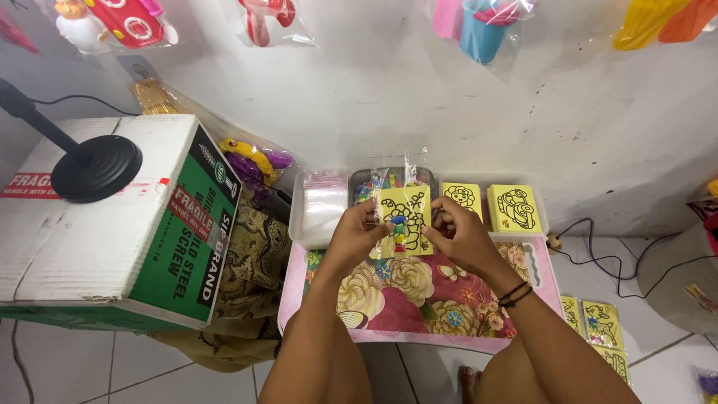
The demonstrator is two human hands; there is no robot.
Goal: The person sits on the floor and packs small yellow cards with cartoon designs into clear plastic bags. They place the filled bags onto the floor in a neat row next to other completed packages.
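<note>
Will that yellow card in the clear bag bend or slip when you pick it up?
The card probably stays fairly flat, since it shows no sag between the left hand and right hand. The clear bag looks glossy, so it may be slippery. It seems light: fingertips alone hold it.

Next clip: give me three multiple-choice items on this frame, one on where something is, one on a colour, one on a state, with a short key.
1. Where is the cardboard box?
A. To the person's left
B. On the floral tray
C. Hanging on the wall

2. What colour is the card held in the clear bag?
A. Blue
B. Yellow
C. White

3. How is the bagged card held?
A. Lying untouched on the floor
B. In the left hand alone
C. Between both hands

Key: 1 A, the box sits left of the floral tray. 2 B, yellow with a black outline drawing. 3 C, the left hand and right hand pinch its two sides.
</note>
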